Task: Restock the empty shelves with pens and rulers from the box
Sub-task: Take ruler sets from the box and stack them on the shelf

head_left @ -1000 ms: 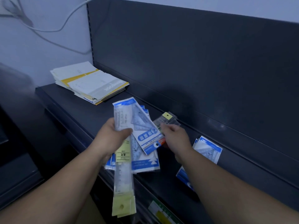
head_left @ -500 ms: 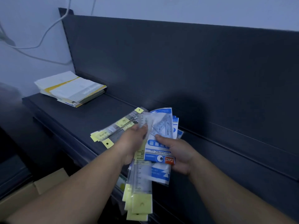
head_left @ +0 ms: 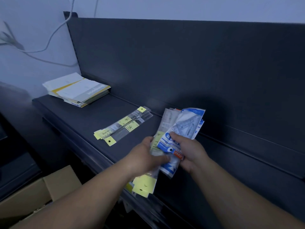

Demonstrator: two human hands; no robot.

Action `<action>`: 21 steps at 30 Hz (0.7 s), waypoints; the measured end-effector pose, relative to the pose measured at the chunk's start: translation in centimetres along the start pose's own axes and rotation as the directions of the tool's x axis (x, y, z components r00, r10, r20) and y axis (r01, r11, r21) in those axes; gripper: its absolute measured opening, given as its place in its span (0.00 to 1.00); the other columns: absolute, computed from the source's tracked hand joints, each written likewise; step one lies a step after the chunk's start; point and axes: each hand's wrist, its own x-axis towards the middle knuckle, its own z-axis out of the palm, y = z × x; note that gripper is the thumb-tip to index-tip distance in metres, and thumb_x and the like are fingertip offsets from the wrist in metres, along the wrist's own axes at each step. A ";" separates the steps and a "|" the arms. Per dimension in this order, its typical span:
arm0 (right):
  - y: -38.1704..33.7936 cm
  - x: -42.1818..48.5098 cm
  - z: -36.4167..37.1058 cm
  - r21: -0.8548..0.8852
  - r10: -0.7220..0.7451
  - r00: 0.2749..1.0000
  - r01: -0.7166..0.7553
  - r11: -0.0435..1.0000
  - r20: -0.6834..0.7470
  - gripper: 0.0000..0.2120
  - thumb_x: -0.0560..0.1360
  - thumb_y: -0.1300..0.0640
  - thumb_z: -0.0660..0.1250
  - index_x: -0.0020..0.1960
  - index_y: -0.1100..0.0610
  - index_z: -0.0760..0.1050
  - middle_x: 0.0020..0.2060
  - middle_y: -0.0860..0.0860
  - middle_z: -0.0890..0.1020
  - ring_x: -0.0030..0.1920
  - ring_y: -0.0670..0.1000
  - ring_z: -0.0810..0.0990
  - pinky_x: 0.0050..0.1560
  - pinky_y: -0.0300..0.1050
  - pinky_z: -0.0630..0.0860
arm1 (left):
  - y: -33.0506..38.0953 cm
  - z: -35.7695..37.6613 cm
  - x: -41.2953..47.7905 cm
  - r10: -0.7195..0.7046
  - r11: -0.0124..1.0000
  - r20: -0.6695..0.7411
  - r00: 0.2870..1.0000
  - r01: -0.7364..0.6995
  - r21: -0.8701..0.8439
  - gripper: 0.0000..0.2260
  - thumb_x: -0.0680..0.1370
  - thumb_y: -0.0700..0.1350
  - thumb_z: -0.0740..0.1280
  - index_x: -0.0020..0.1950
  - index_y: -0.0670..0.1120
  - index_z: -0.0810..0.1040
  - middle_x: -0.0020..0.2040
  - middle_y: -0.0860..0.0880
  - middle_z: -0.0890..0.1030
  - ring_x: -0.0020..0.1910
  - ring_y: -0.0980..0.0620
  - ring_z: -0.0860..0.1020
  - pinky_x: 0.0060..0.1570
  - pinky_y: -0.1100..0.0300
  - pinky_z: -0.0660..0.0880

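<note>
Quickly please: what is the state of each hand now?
Left hand: closed, holding the clear ruler packs with yellow tags.
Right hand: closed, holding the blue set-square packs.

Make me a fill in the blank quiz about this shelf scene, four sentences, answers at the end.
The ruler packs lying on the shelf carry ____ tags.
The right hand grips ____-and-white set-square packs.
The left hand grips a ____ bundle.
The cardboard box stands ____ the shelf.
Missing words: yellow; blue; ruler; below.
</note>
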 end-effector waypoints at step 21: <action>0.2 3.7 0.9 0.020 -0.109 0.983 0.114 0.993 -0.150 0.07 0.79 0.58 0.67 0.56 0.58 0.77 0.43 0.58 0.86 0.39 0.57 0.85 0.38 0.54 0.82 | -7.8 -9.4 8.9 0.102 0.851 -0.249 0.963 0.045 0.523 0.25 0.74 0.45 0.68 0.71 0.45 0.68 0.61 0.43 0.76 0.59 0.44 0.75 0.52 0.61 0.69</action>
